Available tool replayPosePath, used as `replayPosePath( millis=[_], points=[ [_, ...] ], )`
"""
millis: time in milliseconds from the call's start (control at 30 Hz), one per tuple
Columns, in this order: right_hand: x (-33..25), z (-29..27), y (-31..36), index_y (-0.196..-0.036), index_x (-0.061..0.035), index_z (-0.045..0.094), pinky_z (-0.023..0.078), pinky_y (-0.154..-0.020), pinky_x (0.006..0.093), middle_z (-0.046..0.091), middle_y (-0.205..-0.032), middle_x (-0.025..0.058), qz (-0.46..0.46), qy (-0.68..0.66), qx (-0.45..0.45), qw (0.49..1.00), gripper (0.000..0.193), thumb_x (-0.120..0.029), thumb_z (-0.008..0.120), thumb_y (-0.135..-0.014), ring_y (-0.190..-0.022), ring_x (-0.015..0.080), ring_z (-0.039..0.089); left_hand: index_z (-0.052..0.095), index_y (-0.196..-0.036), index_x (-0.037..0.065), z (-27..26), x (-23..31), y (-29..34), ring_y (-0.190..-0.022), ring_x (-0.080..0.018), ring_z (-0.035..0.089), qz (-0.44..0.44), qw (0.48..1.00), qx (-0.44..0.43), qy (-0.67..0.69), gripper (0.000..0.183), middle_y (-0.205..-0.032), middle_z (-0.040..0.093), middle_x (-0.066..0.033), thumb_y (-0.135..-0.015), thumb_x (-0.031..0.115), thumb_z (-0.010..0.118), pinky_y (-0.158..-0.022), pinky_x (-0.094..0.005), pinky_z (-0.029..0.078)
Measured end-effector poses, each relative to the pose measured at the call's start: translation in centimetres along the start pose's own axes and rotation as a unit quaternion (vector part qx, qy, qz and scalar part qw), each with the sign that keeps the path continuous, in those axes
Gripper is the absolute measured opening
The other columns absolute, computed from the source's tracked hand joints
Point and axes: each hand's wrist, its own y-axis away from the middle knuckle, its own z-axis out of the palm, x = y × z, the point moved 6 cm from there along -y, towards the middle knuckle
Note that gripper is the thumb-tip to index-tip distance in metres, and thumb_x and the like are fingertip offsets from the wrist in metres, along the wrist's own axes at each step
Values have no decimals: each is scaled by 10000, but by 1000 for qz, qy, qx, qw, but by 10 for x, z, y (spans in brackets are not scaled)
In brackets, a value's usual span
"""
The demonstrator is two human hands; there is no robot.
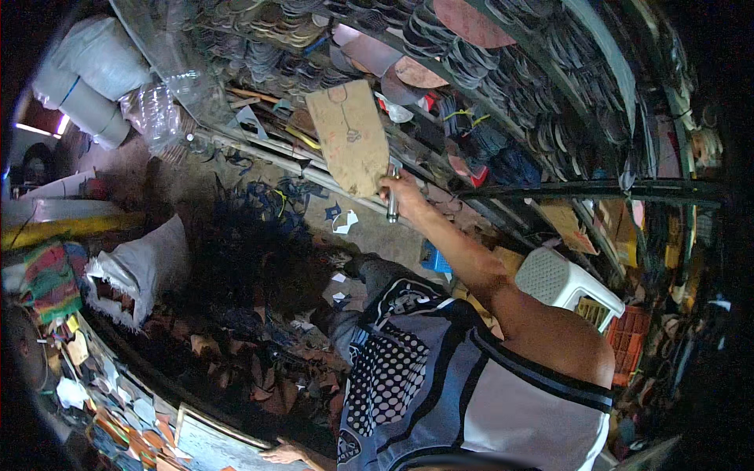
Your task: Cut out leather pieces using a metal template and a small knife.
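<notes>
My right hand (402,195) reaches out over the floor toward the racks, its fingers closed around a short shiny metal tool (392,206), whose kind I cannot make out. The same hand is at the narrow end of a stiff tan board (345,129), which is tapered and has drawn lines on it. Down at the lower edge, my left hand (287,453) lies with its fingers stretched out at the edge of a pale framed panel (220,441). Its wrist is partly cut off by the picture's edge.
Racks of stacked dark sole-shaped pieces (471,59) line the far side. Dark and brown scraps (267,385) cover the floor. A white sack (145,267) stands at the left. A white plastic stool (550,279) and an orange crate (626,345) are at the right.
</notes>
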Motion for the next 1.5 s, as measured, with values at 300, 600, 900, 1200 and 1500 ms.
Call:
replayPosePath(
  millis=[300, 600, 900, 1200, 1500],
  points=[
    [-32, 15, -42, -949, -62, 548, 449, -424, 328, 593, -740, 78, -13, -6, 22, 1000, 210, 19, 679, -806, -544, 197, 578, 386, -1454, 16, 10, 40, -32, -1228, -438, 512, 56, 997, 9, 43, 897, -1343, 511, -281, -845, 626, 636, -963, -543, 474],
    [-93, 42, -132, -962, -71, 561, 443, -436, 350, 589, -746, 77, -84, -78, 48, 992, 100, -51, 603, -874, -554, 208, 571, 392, -1448, 17, 10, 63, -48, -1226, -436, 514, 81, 993, 15, 81, 883, -1341, 513, -278, -845, 610, 646, -961, -542, 475],
    [-192, -35, -190, -890, -57, 549, 459, -511, 377, 566, -738, 111, -115, -126, 114, 979, 18, -51, 532, -892, -581, 236, 541, 399, -1442, 18, 25, 91, -49, -1223, -434, 516, 97, 987, 7, 124, 869, -1340, 516, -275, -845, 594, 656, -959, -541, 476],
    [-116, -48, -212, -894, -65, 531, 434, -490, 362, 545, -732, 76, -102, -156, 138, 973, 44, -99, 557, -905, -570, 222, 548, 405, -1435, 18, 31, 152, -74, -1220, -432, 519, 123, 976, 19, 177, 855, -1338, 518, -273, -845, 578, 666, -957, -539, 477],
    [-100, -65, -252, -998, -42, 522, 461, -472, 354, 591, -727, 128, -80, -224, 131, 962, 118, -116, 574, -924, -567, 233, 558, 411, -1429, 19, 39, 196, -104, -1217, -430, 521, 159, 958, 33, 238, 841, -1336, 520, -270, -844, 562, 676, -955, -538, 478]
  ],
)
